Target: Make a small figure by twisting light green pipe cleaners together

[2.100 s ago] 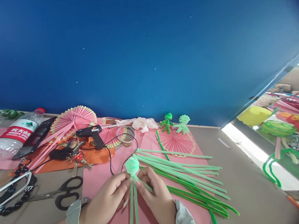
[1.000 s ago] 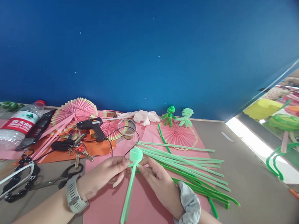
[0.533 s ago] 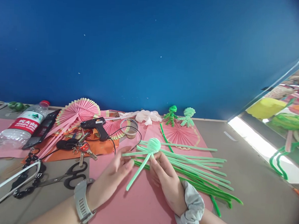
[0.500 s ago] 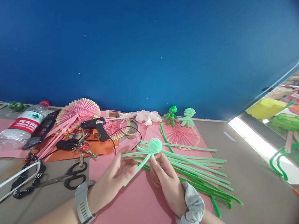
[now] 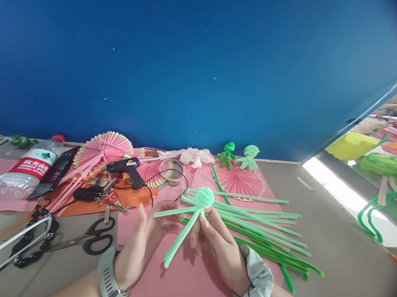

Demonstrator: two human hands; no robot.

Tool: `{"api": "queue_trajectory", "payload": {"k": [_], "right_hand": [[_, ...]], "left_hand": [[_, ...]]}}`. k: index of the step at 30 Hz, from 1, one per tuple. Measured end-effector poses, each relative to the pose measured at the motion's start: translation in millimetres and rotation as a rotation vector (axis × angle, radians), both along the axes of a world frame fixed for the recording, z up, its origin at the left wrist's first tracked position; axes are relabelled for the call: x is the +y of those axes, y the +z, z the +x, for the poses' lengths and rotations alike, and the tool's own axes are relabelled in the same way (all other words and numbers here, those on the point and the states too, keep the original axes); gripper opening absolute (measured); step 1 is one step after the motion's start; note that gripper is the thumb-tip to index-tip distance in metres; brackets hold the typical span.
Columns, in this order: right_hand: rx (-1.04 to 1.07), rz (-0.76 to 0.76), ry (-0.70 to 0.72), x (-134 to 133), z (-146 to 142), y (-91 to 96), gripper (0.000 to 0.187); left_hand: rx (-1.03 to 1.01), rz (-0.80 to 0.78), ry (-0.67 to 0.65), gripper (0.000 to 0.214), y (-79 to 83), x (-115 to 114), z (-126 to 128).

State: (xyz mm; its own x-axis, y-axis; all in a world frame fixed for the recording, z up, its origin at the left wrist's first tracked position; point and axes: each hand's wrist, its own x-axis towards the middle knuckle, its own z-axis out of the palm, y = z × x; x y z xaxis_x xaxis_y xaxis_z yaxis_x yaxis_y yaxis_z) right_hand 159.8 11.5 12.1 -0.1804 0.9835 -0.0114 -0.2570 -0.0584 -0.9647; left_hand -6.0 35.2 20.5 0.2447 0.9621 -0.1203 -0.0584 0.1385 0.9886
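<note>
Between thumb and fingers, my right hand [image 5: 214, 243] pinches a mint-green pipe-cleaner figure [image 5: 204, 197] just under its round coiled head. Two of the figure's limbs stick out to the left and toward me; the rest is partly behind my fingers. My left hand [image 5: 149, 237] is open beside it, thumb raised, its fingers behind the left limb; whether they touch it I cannot tell. Under and right of my right hand lie loose mint-green pipe cleaners [image 5: 264, 217] and darker green pipe cleaners [image 5: 269, 249]. Pink paper [image 5: 176, 286] is spread below both hands.
Two finished-looking small figures [image 5: 250, 157] stand at the back by the blue wall [image 5: 203, 68]. Leftward lie a glue gun [image 5: 126, 167], a roll of tape [image 5: 172, 170], keys [image 5: 111, 198], scissors [image 5: 95, 238], a bead bracelet [image 5: 34, 246], pink paper fans [image 5: 106, 149] and a plastic bottle [image 5: 32, 165].
My left hand has come away from the limb near me and opened, its thumb now up. That limb swings freer and lower. My right hand keeps its pinch in nearly the same place.
</note>
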Motion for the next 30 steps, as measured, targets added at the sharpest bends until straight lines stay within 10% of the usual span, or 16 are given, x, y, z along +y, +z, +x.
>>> {"api": "queue_trajectory", "payload": {"k": [5, 15, 30], "right_hand": [[-0.132, 0.054, -0.036, -3, -5, -7.2, 0.016], [-0.688, 0.182, 0.019, -9, -6, -12.7, 0.026], [-0.458, 0.058, -0.173, 0, -4, -11.3, 0.032]], "left_hand": [[0.12, 0.142, -0.321, 0.038, 4.4, -12, 2], [0.441, 0.29, -0.16, 0.022, -2.8, -2, 7], [0.34, 0.178, -0.16, 0.027, -8.0, 4, 5]]}}
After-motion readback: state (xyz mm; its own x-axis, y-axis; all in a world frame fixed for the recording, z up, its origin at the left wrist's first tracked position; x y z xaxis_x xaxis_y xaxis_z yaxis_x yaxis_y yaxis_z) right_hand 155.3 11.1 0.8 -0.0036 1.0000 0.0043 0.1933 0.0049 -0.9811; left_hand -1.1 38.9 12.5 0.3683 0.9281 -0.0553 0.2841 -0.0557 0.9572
